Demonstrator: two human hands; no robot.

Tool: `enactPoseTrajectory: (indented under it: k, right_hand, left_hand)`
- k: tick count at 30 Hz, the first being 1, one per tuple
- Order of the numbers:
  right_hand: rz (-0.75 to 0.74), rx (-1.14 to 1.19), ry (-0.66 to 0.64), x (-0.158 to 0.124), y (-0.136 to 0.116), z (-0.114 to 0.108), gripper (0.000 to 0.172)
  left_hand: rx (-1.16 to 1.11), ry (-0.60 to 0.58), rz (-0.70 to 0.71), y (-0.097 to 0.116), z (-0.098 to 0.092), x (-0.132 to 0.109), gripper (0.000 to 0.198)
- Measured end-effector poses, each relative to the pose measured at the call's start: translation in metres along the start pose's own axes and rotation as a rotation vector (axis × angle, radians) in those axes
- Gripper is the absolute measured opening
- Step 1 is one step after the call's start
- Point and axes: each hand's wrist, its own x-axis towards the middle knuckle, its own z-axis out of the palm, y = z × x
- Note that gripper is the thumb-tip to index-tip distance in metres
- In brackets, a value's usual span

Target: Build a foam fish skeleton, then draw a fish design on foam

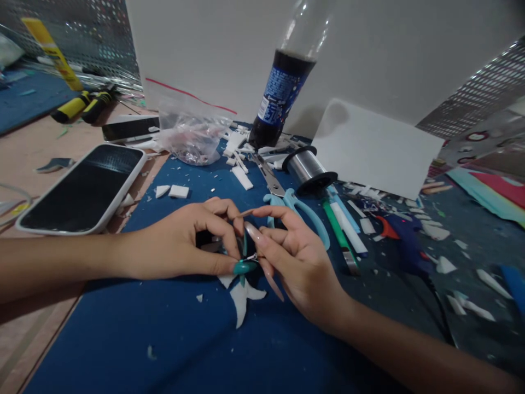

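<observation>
One pair of scissors [275,186] lies with one wire spool [307,171] just right of its blades, one bottle [292,61] of dark liquid behind it, one phone [84,189] well to its left and one glue gun [406,238] to its right. Print on the bottle's blue label [276,93] is too small to read. Nearer than the scissors, the left hand [200,235] pinches one teal-and-white piece [241,301]; the right hand [299,262] curls in beside it, fingertips close together, its exact grip unclear

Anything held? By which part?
Left hand appears to pinch a small teal-and-white piece by its teal part, white forked end exposed. Right hand: exact hold can't be told.
</observation>
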Motion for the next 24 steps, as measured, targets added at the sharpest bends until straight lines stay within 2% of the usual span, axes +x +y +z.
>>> enactPoseTrajectory:
  k: [24]
  right_hand:
    - [0.016,0.001,0.014,-0.0004,-0.0006,0.0003,0.016]
  left_hand:
    - [0.016,0.001,-0.046,0.0036,0.0013,-0.0018,0.004]
